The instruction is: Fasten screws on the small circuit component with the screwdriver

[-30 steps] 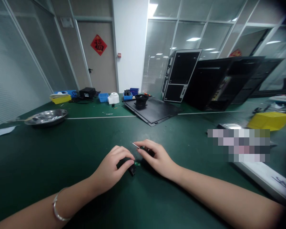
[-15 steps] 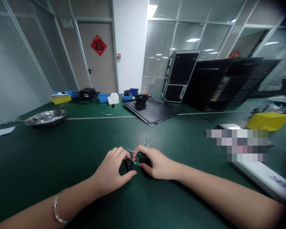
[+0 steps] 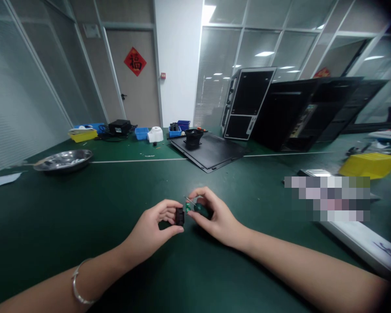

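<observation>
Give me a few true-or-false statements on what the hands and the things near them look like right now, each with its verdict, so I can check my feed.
The left hand holds a small black part: true.
The right hand holds a screwdriver with a green handle: true.
The bracelet is on the right wrist: false, it is on the left wrist.
The metal dish lies to the right of the hands: false, it lies far off to their left.
</observation>
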